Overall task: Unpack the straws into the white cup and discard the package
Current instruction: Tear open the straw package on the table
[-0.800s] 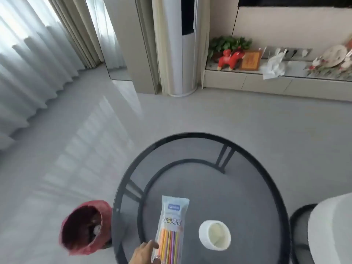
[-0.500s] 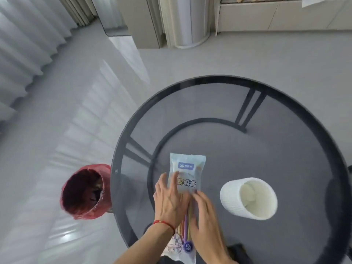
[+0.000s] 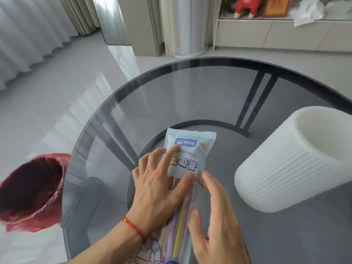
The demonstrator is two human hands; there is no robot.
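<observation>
2 hands' fingers (image 3: 167, 157) press straw package (image 3: 188, 149) (flat on table (image 3: 190, 92)).

Package (image 3: 190, 149) left of cup (image 3: 293, 159)

Ahead of the fingertips of the left hand (image 3: 159, 189), beyond the far edge of the straw package (image 3: 190, 149), bare glass table (image 3: 190, 88) top ran out to the far rim, free for a hand to pass. Right of the right hand (image 3: 219, 216), the tall ribbed white cup (image 3: 293, 161) stood near and blocked that side (a strip of bare glass lay between its wall and the fingers). Left of the left hand's fingers the glass was bare out to the rim; past the rim, lower down, the red-lined bin (image 3: 32, 191) stood with its mouth open. The package filled the room under and between the two hands.
</observation>
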